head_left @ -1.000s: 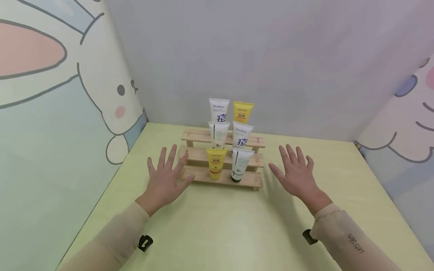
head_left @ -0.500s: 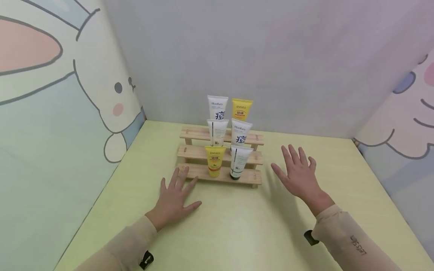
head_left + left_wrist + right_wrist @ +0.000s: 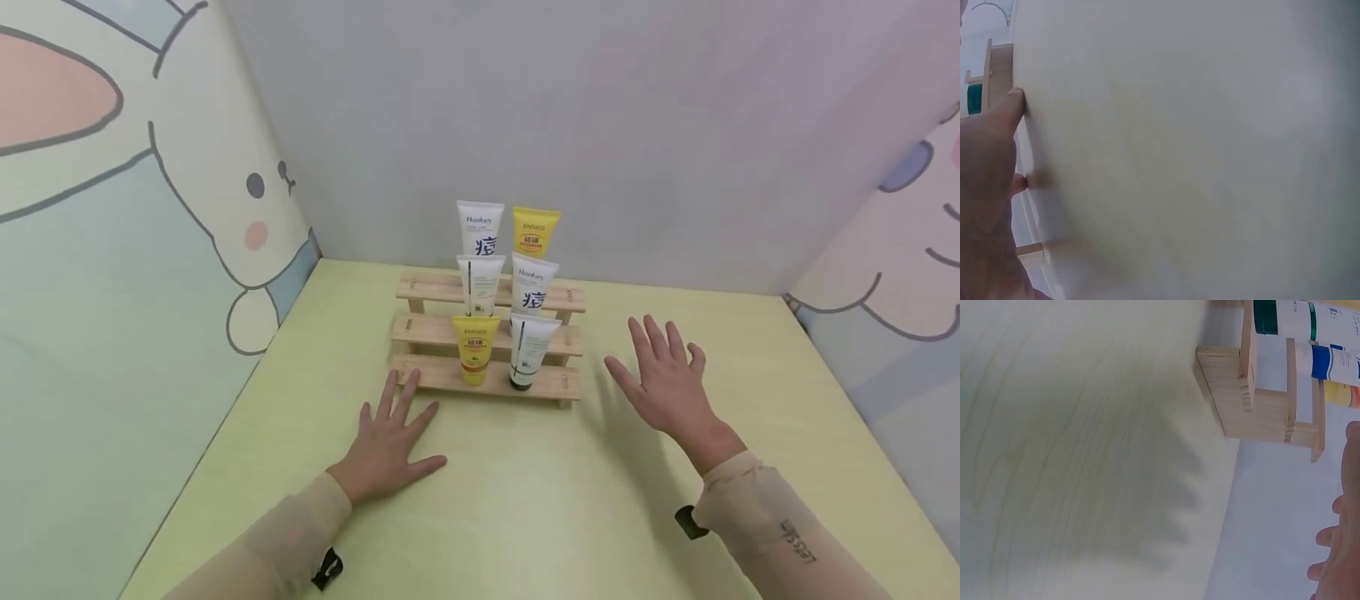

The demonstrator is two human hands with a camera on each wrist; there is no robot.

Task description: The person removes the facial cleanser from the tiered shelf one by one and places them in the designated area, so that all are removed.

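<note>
A three-step wooden rack point(image 3: 435, 375) stands in the middle of the table, with two squeeze tubes on each step. Yellow tube point(image 3: 475, 350) and white-green tube point(image 3: 531, 350) are on the lowest step. Behind them stand a white tube point(image 3: 480, 283) and a white Hankey tube point(image 3: 532, 287). The top step bears another Hankey tube point(image 3: 480, 227) and a yellow tube point(image 3: 535, 229). My left hand point(image 3: 390, 450) lies low at the rack's front left, fingers spread, fingertips by the lowest step. My right hand point(image 3: 667, 383) hovers right of the rack, fingers straight, holding nothing; its shadow falls on the table.
The pale yellow table point(image 3: 510, 517) reaches to a plain grey back wall point(image 3: 562, 125). Cartoon-printed side walls point(image 3: 187, 250) close it in on the left and right. A black strap point(image 3: 326, 569) hangs under the left sleeve, another black piece point(image 3: 690, 522) under the right.
My left hand has come down and back from beside the rack toward the table in front of it. The right hand has hardly moved, and the tubes stand as before.
</note>
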